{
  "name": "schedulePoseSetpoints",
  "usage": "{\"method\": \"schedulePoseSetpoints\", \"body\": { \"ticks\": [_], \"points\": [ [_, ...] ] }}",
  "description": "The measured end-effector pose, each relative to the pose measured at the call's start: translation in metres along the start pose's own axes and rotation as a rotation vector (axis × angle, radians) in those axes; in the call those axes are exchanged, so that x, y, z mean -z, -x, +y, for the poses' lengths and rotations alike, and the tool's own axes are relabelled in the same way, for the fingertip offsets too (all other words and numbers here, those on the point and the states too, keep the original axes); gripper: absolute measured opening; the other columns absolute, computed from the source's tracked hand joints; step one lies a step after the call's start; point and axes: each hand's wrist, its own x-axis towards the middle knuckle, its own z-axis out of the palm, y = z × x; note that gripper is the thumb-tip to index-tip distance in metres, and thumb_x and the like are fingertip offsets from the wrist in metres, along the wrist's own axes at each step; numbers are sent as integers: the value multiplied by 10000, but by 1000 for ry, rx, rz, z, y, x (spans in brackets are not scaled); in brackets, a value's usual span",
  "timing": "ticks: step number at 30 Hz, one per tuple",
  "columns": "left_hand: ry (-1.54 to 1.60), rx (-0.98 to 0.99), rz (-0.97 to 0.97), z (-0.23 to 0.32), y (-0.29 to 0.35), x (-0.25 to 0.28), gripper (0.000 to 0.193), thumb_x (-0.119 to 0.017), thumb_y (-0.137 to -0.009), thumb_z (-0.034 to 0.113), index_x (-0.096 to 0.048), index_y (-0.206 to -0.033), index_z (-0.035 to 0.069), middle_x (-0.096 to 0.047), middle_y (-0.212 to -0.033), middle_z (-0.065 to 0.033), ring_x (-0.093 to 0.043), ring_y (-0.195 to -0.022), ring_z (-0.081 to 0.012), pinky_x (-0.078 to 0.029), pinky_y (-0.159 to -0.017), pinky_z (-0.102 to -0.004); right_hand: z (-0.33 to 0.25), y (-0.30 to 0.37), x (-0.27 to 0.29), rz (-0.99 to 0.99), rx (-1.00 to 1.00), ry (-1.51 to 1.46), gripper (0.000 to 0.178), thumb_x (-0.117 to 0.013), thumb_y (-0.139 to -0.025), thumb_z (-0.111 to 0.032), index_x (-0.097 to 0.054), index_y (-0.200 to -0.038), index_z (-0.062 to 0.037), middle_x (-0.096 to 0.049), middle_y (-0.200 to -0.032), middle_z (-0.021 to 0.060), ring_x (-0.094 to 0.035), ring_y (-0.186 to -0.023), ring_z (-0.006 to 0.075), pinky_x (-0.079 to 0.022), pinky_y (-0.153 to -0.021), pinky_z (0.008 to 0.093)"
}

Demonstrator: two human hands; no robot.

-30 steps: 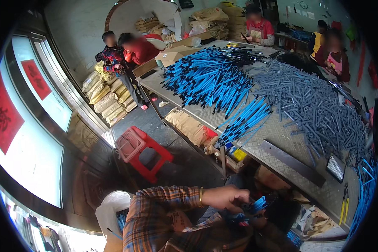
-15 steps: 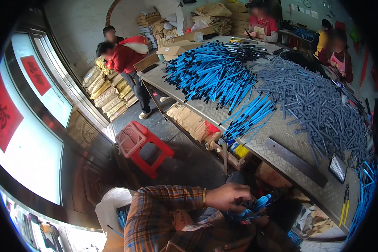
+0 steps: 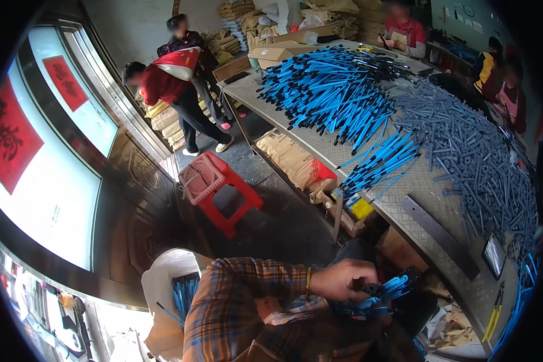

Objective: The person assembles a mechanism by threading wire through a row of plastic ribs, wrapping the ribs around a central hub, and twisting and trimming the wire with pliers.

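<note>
A: Item one, fingers outward. Our left hand is curled shut around a bundle of blue pens, low and near in the scene, just off the near edge of the metal table. Half a second ago the hand sat a little lower in the view with the same bundle; the grip is unchanged, only the view has shifted.

B: So we log the handling as continuing, nothing released. And our right hand?

A: Hidden beneath the plaid sleeve and the bundle; we cannot tell whether its fingers are open or closed.

B: Item two, surroundings?

A: On the table, a heap of blue pens at the far left, a fan of loose blue pens nearer, a heap of grey pen barrels to the right. A red stool stands on the floor to the left. A person in a red top has stepped closer to the table's far end.

B: Hard to make out?

A: The bundle's lower end, the dark parts among it, and whatever lies under the table.
</note>
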Motion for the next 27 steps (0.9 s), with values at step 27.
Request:
{"method": "schedulePoseSetpoints", "body": {
  "ticks": [27],
  "points": [
    [-149, -66, -57, 3, 2, 13, 341, -767, -666, 46, -589, -954, 11, -599, -881, -122, -614, -780, -247, -496, -666, -314, -44, 0, -2, 18, -78, -552, 373, -633, -855, -280, -548, -1119, -31, -590, -1011, 25, -525, -930, 83, -439, -810, 277]
  ]
}}
